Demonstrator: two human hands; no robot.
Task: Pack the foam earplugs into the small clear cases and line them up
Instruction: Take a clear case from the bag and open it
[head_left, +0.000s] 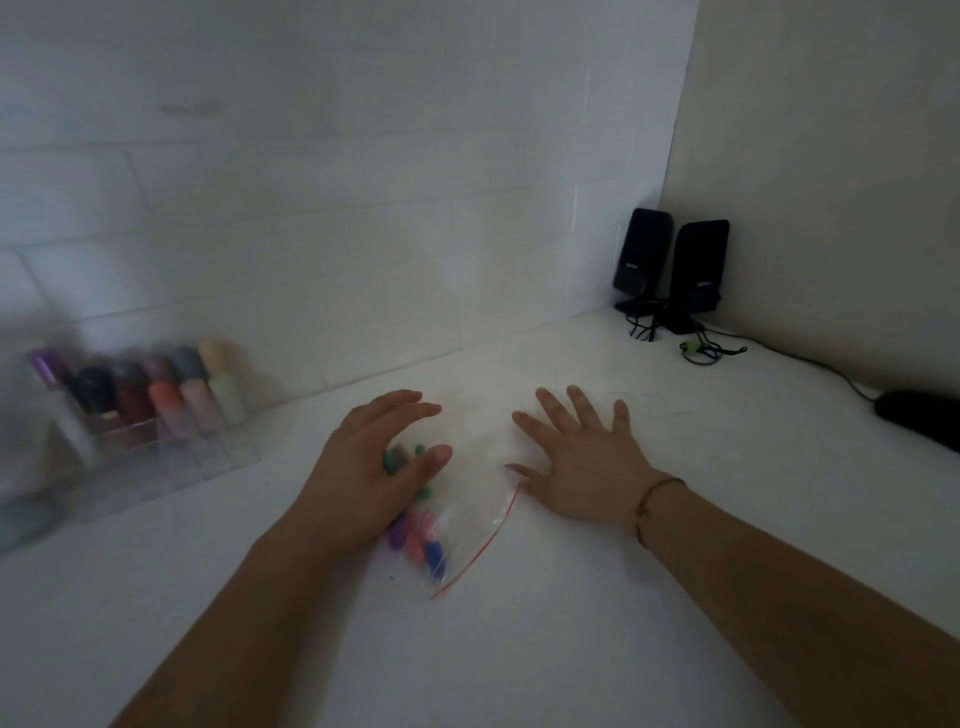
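Note:
A clear zip bag (470, 514) with a red seal strip lies on the white table. Several coloured foam earplugs (421, 540) (pink, purple, blue, green) are bunched in its left end. My left hand (374, 467) hovers over that end with fingers spread and loosely arched, covering some green earplugs; whether it touches the bag is unclear. My right hand (582, 462) is flat with fingers spread, at the bag's right edge near the seal. No small clear cases can be made out; the picture is dim and blurred.
A clear acrylic organiser (156, 441) with several coloured bottles stands at the left. Two black speakers (670, 265) with cables sit in the far right corner. A dark mouse-like object (919, 418) lies at the right edge. White walls bound the table behind.

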